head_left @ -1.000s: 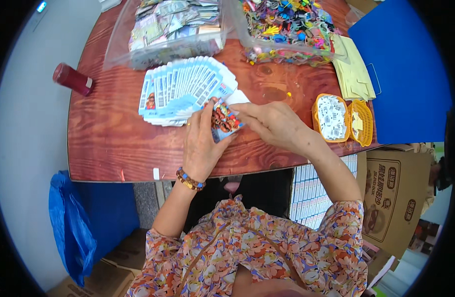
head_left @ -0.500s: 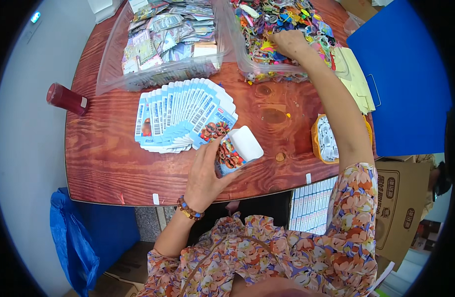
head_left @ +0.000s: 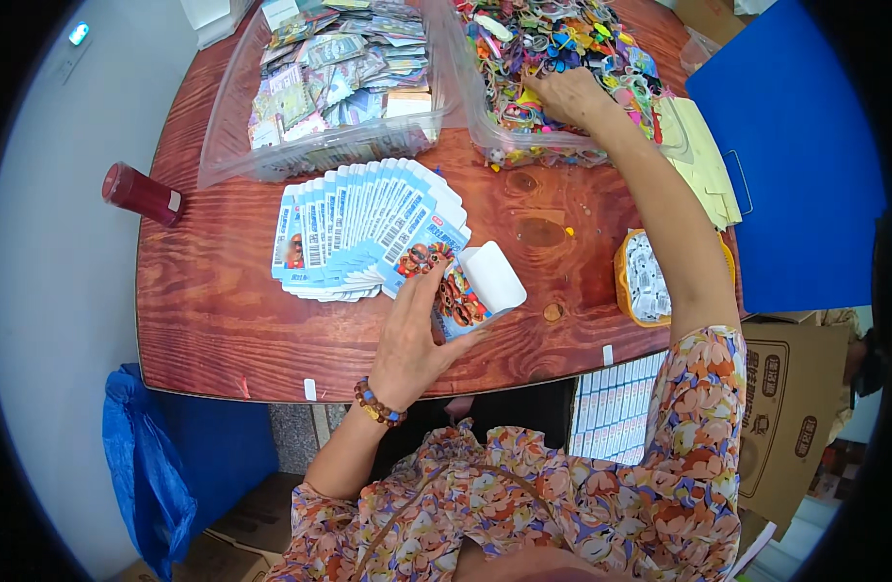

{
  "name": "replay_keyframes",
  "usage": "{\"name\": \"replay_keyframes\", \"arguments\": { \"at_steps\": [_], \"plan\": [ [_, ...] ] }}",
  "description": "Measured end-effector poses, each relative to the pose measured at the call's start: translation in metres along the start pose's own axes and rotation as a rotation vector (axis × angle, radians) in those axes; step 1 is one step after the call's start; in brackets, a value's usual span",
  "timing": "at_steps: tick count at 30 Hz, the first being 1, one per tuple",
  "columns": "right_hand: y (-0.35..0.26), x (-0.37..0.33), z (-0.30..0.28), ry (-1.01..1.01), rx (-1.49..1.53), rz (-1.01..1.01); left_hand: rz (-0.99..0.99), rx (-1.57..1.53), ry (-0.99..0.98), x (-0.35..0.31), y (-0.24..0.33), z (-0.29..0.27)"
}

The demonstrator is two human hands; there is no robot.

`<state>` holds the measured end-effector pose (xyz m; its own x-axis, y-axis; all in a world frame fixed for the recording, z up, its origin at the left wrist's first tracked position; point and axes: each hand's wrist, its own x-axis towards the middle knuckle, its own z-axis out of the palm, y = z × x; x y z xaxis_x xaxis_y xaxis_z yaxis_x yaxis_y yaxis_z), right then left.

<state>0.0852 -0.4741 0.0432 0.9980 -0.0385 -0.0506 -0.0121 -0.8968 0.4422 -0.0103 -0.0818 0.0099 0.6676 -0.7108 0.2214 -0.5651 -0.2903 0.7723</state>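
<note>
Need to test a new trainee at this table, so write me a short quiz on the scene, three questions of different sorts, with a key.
1. Which hand holds the blue box with the white flap sticking out?

2. True or false: the dark red cylinder lies to the left of the fanned blue-and-white cartons.

3. Where is the right hand?
A) At the tub of flat packets
B) At the clear tub of colourful trinkets
C) At the yellow basket

Key: 1: the left hand. 2: true. 3: B.
</note>
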Motion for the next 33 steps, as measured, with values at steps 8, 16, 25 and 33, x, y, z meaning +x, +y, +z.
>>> {"name": "replay_keyframes", "arguments": {
  "at_steps": [8,16,25,33],
  "plan": [
    [0.011,-0.003,-0.006,0.111,0.135,0.058,0.023,0.003,0.016,0.000,-0.002,-0.003],
    [0.022,-0.073,-0.046,0.143,0.773,0.312,0.047,0.006,0.101,0.000,-0.007,-0.003],
    [-0.079,-0.172,-0.140,0.070,1.441,-0.021,0.055,0.157,0.223,0.009,-0.004,0.003],
    [-0.133,-0.173,-0.137,0.150,1.170,-0.006,0.058,0.137,0.210,-0.003,0.008,0.007]
  ]
}}
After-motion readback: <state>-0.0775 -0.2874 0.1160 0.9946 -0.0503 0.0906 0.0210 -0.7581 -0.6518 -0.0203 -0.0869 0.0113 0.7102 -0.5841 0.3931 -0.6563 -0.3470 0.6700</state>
